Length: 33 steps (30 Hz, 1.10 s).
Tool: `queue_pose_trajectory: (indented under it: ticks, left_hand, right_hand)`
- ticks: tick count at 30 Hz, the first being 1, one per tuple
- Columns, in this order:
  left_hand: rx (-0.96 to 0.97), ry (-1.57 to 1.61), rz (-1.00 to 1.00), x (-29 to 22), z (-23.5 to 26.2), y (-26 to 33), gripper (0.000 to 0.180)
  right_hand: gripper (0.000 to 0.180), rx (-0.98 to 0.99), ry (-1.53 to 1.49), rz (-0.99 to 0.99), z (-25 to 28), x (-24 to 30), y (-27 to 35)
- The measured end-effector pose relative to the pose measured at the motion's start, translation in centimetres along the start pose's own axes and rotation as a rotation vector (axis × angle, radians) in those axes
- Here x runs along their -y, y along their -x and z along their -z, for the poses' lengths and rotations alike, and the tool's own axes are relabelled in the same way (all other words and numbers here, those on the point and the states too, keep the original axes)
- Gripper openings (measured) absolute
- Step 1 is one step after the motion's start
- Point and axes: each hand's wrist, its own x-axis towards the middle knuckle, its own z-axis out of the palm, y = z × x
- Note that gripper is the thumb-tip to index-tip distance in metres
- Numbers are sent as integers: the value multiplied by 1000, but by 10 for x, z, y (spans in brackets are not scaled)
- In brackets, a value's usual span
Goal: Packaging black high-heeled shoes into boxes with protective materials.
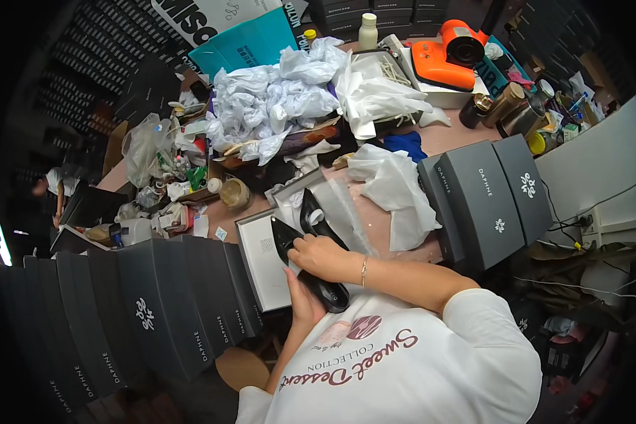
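Observation:
Two black pointed shoes lie over an open grey box (260, 272) with a white lining. My right hand (323, 256) grips the nearer shoe (284, 239) from above, at its middle. My left hand (302, 300) cups the same shoe from below, near its heel end (332, 295). The second shoe (311, 208) lies just beyond, its toe pointing away from me, on clear wrapping (343, 208). A thin bracelet circles my right wrist.
Stacks of dark grey lidded boxes stand at the left (155, 304) and right (484, 201). Crumpled white tissue paper (275, 106) heaps at the back, with an orange device (449, 56), bottles, cans and small clutter. A person (53, 187) stands far left.

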Motion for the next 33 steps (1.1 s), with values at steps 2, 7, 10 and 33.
queue_pose_trajectory:
  ticks: [2,7,10,33]
  left_hand:
    - [-28,-80,-18,9,5,3,65]
    - [-117,-59,-29,16,6,5,56]
    - [-186,-155,-67,16,6,2,47]
    - [-128,168,21,-12,47,-13,58]
  right_hand:
    - [17,-80,-37,-97,-7,-2,-14]
    - [29,-179,126,3,-18,-1,-27]
    - [32,-70,142,14,-45,-17,-37]
    - [23,445,261,-252,-101,-144,-108]
